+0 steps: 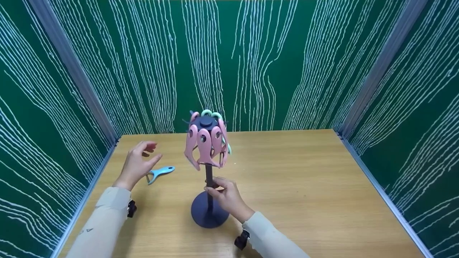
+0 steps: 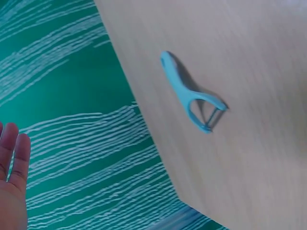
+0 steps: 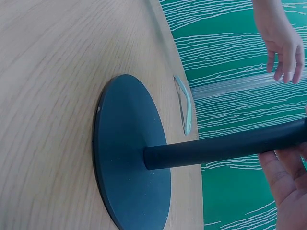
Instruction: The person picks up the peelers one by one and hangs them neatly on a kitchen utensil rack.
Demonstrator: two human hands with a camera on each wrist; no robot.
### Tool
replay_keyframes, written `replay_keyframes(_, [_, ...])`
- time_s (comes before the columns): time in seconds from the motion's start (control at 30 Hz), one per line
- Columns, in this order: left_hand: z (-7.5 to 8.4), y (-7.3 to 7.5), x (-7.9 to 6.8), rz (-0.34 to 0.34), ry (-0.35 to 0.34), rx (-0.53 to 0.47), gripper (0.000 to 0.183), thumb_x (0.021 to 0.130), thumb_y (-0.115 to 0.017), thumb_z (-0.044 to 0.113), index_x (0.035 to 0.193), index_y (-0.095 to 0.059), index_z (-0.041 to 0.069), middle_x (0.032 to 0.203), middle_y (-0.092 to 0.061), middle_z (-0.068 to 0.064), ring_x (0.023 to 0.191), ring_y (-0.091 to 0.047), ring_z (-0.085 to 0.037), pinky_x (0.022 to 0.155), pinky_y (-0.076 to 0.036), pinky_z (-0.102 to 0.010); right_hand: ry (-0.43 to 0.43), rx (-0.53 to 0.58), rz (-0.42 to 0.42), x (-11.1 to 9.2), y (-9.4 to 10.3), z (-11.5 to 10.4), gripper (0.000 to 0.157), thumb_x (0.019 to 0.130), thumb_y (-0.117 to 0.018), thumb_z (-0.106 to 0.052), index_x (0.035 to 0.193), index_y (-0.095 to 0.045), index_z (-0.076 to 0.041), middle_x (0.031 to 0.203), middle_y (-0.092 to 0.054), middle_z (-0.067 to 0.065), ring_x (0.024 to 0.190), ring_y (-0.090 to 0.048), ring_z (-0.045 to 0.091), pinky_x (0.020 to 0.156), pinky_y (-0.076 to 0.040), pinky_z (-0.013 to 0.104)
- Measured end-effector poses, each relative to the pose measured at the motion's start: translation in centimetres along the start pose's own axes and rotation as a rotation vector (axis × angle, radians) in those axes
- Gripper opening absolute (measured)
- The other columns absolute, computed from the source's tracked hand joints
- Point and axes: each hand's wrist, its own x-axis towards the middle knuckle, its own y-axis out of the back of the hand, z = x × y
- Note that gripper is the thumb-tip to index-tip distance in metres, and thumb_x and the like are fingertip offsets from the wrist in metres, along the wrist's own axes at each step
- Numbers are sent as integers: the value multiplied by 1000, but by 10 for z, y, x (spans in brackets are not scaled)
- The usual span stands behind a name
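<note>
A dark stand [image 1: 210, 211] with a round base rises upright from the table, and my right hand [image 1: 229, 198] grips its post between thumb and fingers. Several pink peelers [image 1: 204, 143] hang from the hooks round the stand's top, along with mint green peelers [image 1: 207, 112] on the far side. One blue peeler [image 2: 178, 82] lies flat on the wood, its forked blade end toward the near left in the head view. Above and left of that peeler hovers my left hand [image 1: 138, 163], fingers loosely bent, holding nothing. In the right wrist view the post [image 3: 216, 152] runs into my right fingers.
The wooden table [image 1: 304, 186] extends to both sides of the stand. Green walls [image 1: 287, 71] with white wavy lines enclose it at the back, left and right. Grey posts [image 1: 380, 68] stand at the back corners. A dark wrist camera [image 1: 242, 240] sits below my right wrist.
</note>
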Motion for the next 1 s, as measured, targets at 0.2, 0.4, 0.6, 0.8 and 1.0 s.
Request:
replay_keyframes(0.2, [-15,-8,-1,-28,58,20,43,100,-78,11,139,-64,0,133,-68,-22,122,-64,-39,108,-56,-58,-8,-1,-6,-1,0,-1,13,105,-73,-11,115,-80,-7,107,-79,10,97,-72,12,83,-68,30])
replay_keyframes(0.4, [-31,-20,-5,-69,150,36,45,102,-77,12,142,-62,1,139,-66,-23,128,-60,-40,114,-52,-60,-23,5,-6,0,1,-1,14,105,-73,-13,116,-81,-10,108,-79,9,99,-72,15,85,-68,33])
replay_keyframes(0.6, [-44,-30,-7,-115,215,68,48,103,-74,13,147,-60,1,145,-63,-24,133,-59,-41,116,-50,-59,-16,10,-5,-1,1,-1,15,105,-73,-12,117,-81,-9,108,-79,10,99,-72,13,84,-68,31])
replay_keyframes(0.8, [-55,-38,-11,-151,266,73,50,103,-73,13,149,-58,-1,146,-62,-27,135,-58,-44,117,-48,-61,6,13,1,0,0,0,14,103,-74,-9,116,-80,-6,106,-78,13,96,-70,11,81,-66,27])
replay_keyframes(1.0, [-67,-46,-17,-161,302,60,51,103,-74,12,149,-58,-1,147,-61,-28,136,-58,-44,118,-47,-62,3,30,7,0,0,-1,14,103,-74,-8,115,-80,-5,106,-77,14,95,-69,8,80,-66,26])
